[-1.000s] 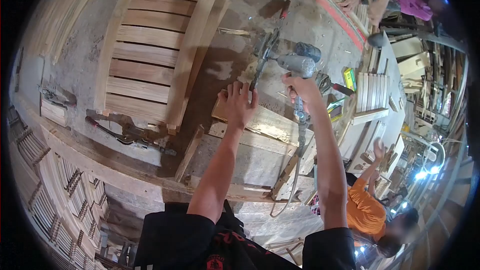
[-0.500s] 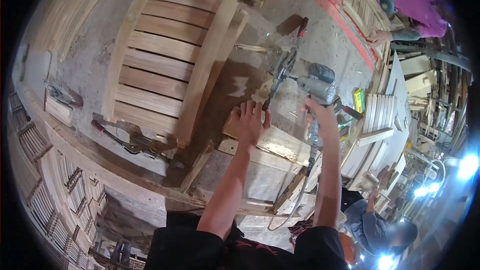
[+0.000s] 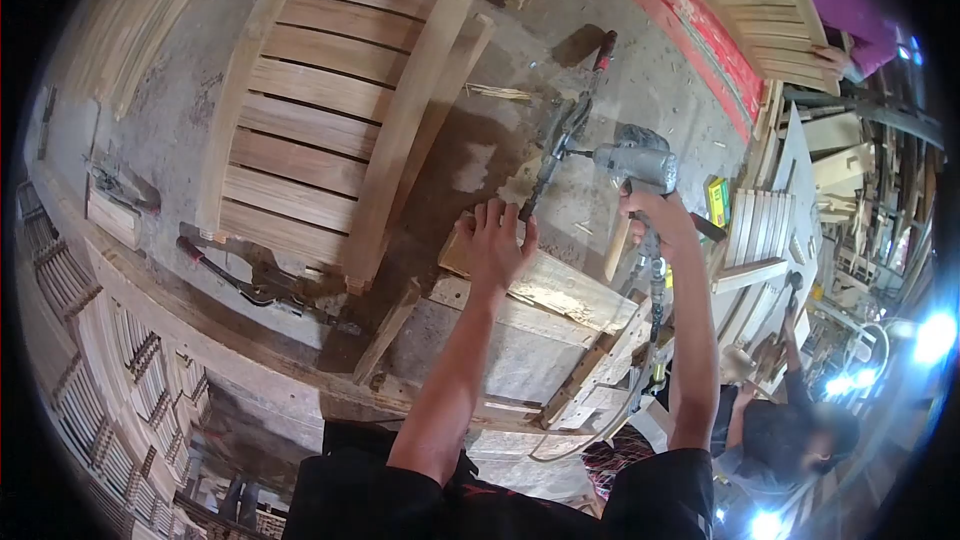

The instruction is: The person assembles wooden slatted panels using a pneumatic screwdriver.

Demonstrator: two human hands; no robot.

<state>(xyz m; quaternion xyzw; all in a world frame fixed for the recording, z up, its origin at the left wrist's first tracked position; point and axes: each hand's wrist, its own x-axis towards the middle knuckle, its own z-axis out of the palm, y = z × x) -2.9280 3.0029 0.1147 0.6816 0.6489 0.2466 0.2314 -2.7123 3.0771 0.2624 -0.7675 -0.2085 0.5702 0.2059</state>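
My right hand [image 3: 662,218] is wrapped around the grip of a grey pistol-shaped air drill [image 3: 640,168], whose hose hangs below the grip. Its thin bit points left, right at a metal toggle clamp [image 3: 553,155] with a red-tipped handle. My left hand [image 3: 495,252] lies with fingers spread over the end of a wooden board [image 3: 565,290], fingertips beside the clamp's dark rod. To the left, a slatted wooden panel [image 3: 312,115] lies between two long side rails on the worktop.
Another toggle clamp [image 3: 235,275] sits at the lower left. A yellow-green box [image 3: 717,202] and stacked wood strips [image 3: 757,230] are at right. Across the bench, past a red board [image 3: 680,30], a person in purple [image 3: 860,15] holds a slatted panel [image 3: 765,20]. Another person [image 3: 775,435] works lower right.
My right hand and the drill have shifted slightly right; my left hand stays on the board. The far person's slatted panel is now raised and tilted. The lower-right person's arm reaches up.
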